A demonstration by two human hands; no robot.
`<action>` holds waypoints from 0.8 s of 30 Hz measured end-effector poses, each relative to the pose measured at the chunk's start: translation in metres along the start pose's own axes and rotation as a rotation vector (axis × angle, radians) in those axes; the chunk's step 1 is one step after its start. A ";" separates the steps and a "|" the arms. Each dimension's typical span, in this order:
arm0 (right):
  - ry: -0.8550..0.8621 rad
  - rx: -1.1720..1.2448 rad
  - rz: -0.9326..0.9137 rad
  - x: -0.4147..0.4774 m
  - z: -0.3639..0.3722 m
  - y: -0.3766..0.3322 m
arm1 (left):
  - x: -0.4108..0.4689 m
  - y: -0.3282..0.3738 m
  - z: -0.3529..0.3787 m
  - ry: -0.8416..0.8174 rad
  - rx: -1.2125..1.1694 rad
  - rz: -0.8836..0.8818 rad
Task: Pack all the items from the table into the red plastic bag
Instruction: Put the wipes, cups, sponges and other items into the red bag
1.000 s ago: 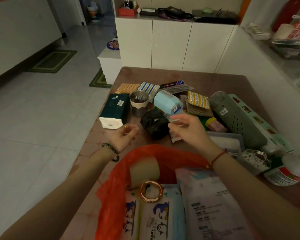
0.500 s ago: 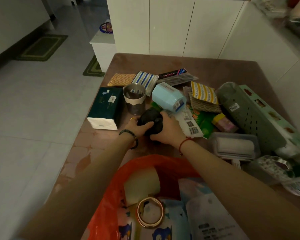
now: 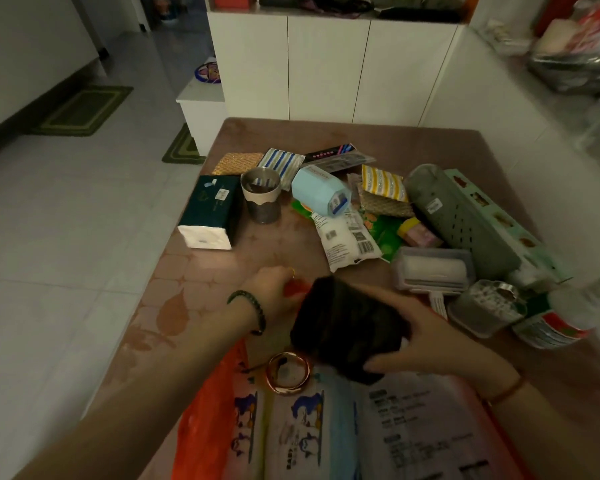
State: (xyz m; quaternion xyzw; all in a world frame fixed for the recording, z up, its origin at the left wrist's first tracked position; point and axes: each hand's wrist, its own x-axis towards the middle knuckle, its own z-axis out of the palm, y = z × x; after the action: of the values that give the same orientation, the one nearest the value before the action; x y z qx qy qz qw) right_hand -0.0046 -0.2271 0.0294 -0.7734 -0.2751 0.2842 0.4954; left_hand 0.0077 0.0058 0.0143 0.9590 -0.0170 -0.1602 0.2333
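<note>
The red plastic bag lies open at the table's near edge, holding wet-wipe packs, a flat printed pack and a copper-coloured ring. My right hand grips a black bundle over the bag's mouth. My left hand pinches the bag's far red rim just left of the bundle. Further back on the table lie a dark green tissue pack, a metal cup, a light blue box and a white packet.
On the right side of the brown table crowd a grey perforated holder, a long green box, a lint roller case, a clear jar and a bottle. Sachets and woven pads lie at the back. White cabinets stand behind.
Both hands reached the black bundle on the table; my right hand has lifted it back to the bag's mouth. My left hand let go of it and took the bag's rim.
</note>
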 end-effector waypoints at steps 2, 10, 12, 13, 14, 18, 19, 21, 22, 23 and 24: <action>-0.040 -0.170 0.011 0.001 0.014 0.008 | 0.005 -0.001 -0.001 0.104 -0.086 0.004; 0.200 -0.780 0.003 0.031 0.032 0.026 | 0.000 0.000 -0.011 0.196 -0.334 0.010; 0.244 -0.906 0.073 0.026 0.040 0.038 | -0.003 0.003 -0.010 0.173 -0.340 0.065; 0.271 -0.948 0.116 0.023 0.044 0.044 | -0.004 0.005 -0.009 0.161 -0.329 0.092; 0.291 -0.992 0.156 0.021 0.048 0.048 | -0.005 0.007 -0.009 0.155 -0.319 0.117; 0.312 -1.148 0.205 0.020 0.060 0.037 | -0.001 0.008 -0.008 0.176 -0.316 0.142; 0.251 -1.160 0.207 0.020 0.061 0.026 | 0.001 0.007 -0.008 0.171 -0.310 0.143; 0.080 -1.054 0.201 0.020 0.056 0.006 | 0.003 0.003 -0.008 0.150 -0.291 0.145; 0.031 -0.947 0.170 0.022 0.046 -0.006 | 0.005 0.001 -0.008 0.143 -0.290 0.142; 0.060 -0.795 0.119 0.026 0.035 -0.019 | 0.007 -0.001 -0.009 0.148 -0.302 0.134; 0.136 -0.638 0.075 0.034 0.022 -0.029 | 0.011 -0.004 -0.011 0.163 -0.331 0.117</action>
State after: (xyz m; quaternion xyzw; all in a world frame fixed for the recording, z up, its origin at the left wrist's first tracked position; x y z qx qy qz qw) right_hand -0.0011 -0.1798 0.0427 -0.9165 -0.2877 0.1494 0.2344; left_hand 0.0213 0.0129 0.0184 0.9146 -0.0270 -0.0685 0.3976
